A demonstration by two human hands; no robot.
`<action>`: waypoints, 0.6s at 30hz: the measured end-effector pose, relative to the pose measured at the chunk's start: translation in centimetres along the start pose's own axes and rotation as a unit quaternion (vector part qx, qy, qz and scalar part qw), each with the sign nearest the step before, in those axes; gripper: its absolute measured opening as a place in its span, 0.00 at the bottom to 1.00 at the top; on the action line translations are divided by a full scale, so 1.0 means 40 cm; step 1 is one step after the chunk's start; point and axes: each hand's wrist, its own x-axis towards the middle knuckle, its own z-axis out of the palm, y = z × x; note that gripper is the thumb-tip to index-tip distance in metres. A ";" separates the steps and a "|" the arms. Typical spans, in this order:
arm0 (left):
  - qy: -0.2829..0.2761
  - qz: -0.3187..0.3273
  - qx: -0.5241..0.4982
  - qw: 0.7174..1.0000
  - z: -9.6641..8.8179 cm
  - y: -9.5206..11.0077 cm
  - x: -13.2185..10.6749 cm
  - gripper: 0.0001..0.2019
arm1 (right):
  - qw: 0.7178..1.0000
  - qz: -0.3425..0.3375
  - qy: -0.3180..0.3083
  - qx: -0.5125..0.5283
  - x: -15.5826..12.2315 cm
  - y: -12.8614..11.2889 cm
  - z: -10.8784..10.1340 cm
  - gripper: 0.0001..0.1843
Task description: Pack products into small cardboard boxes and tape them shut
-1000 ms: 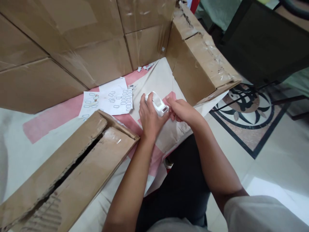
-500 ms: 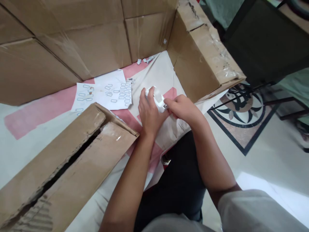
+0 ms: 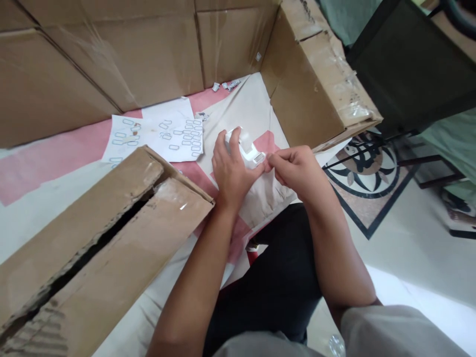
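My left hand (image 3: 234, 168) grips a small white rounded plastic device (image 3: 246, 148) from its near-left side, fingers over its far edge. The device has a pale raised part in its middle and a rectangular slot at its right end; its exact kind I cannot tell. Just right of that slot, my right hand (image 3: 293, 166) is closed in a pinch, close to my left thumb. Whatever lies between its fingertips is too small to make out. Beyond the left hand, a white paper sheet (image 3: 150, 136) with several small outlined rectangles lies on the pink-and-white cloth (image 3: 238, 104).
Tall cardboard boxes (image 3: 159, 59) wall the far side, with another box (image 3: 308, 84) at the right. A long cardboard box (image 3: 148, 218) with a gapped top lies at left. Small white scraps (image 3: 232, 85) sit near the far corner. Patterned floor (image 3: 366, 198) shows at right.
My right hand has drawn back slightly to the right from the device's end, leaving its slot visible. My left hand keeps its hold. The view has shifted a little.
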 end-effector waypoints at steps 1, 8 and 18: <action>-0.002 -0.002 -0.002 1.000 -0.001 0.000 0.001 0.45 | 1.000 0.008 0.006 0.016 -0.013 0.007 -0.002 0.16; 0.004 -0.013 -0.032 0.999 0.000 -0.005 0.004 0.47 | 0.990 0.067 0.008 0.125 -0.073 0.086 0.008 0.19; -0.028 0.014 -0.078 0.996 -0.023 -0.017 -0.001 0.51 | 0.978 0.110 -0.019 0.176 -0.043 0.144 0.054 0.20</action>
